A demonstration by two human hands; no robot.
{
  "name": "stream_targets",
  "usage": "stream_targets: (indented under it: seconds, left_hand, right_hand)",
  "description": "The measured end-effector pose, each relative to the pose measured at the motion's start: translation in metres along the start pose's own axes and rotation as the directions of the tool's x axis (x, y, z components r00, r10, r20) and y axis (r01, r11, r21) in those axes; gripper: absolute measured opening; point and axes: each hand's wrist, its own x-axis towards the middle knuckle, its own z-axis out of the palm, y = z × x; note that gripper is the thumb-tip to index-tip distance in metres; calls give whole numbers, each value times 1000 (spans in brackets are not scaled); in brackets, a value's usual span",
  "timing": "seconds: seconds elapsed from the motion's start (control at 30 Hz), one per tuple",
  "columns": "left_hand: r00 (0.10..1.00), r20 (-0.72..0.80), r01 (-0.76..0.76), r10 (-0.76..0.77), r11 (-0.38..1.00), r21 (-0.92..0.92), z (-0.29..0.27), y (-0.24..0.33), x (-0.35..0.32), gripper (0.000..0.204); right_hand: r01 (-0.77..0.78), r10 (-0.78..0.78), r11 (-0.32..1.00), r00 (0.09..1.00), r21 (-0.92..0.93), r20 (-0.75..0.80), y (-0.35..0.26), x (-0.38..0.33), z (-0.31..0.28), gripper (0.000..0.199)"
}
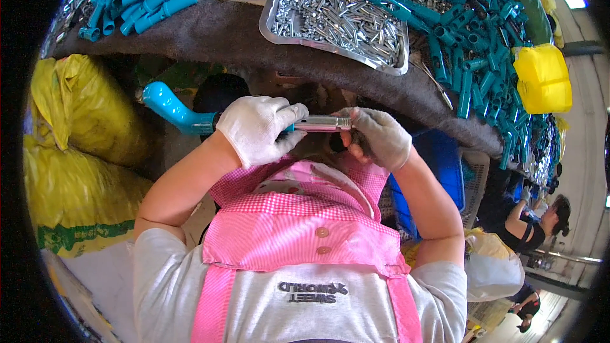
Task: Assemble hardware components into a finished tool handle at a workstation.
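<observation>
In front of my chest a long handheld piece is held level, with a curved teal handle (175, 109) at the left and a ridged silver metal tube (321, 124) at the right. My left hand (259, 126), in a white glove, wraps round its teal middle. Thumb and fingers of my right hand (380, 134), also gloved and greyed at the tips, close on the silver end; some bare fingertips show. What the right fingertips press on is partly hidden.
Ahead, a dark cloth-covered bench (210, 35) carries a metal tray (269, 32) of small silver fasteners and heaps of teal tubular parts (467, 57). A yellow jug (543, 79) stands right. Yellow sacks (89, 114) lie left; a blue crate (438, 171) is by my right arm. Other people work far right.
</observation>
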Motion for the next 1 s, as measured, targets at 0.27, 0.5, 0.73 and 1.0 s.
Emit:
stream_targets:
  seconds: [0.27,0.5,0.73,1.0]
  left_hand:
    - [998,-49,34,-27,990,138,-2,10,-1,28]
    - [857,-395,-306,-330,290,-907,14,10,2,36]
    - [542,357,-325,-761,-581,-746,97,-27,8,24]
    - [558,751,644,-354,756,-123,603,-154,-55,35]
  right_hand:
    - [-26,17,965,999,259,36,9,7,-8,28]
    - [571,-601,798,777,191,186,53,26,38,100]
    - [296,-305,952,931,-70,-203,104,-13,35,52]
    - [-46,-15,468,998,-882,-60,184,44,46,60]
